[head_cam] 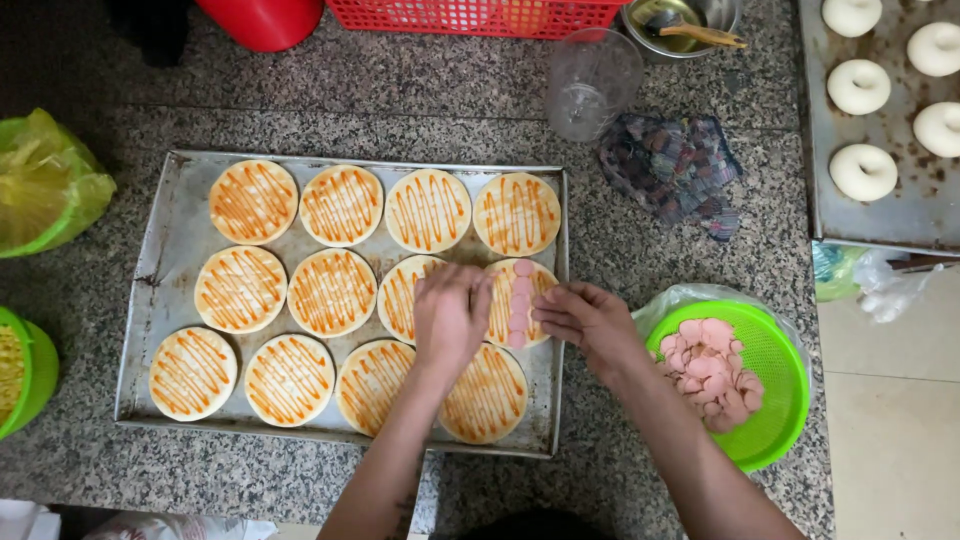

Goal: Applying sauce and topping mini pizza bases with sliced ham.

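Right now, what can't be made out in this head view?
- Round sauce-striped dough base under the left hand: partly hidden.
- Right hand fingertips: whether they hold a pink sausage slice is unclear.
- Green basket of yellow bits: cut by left edge.
- Steel bowl contents: cut by top edge.

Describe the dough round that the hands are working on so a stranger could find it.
Start at the metal baking tray on the granite counter. In its middle row, take the rightmost dough round, between the left hand and right hand. It alone carries pink sausage slices; the others show only sauce stripes.
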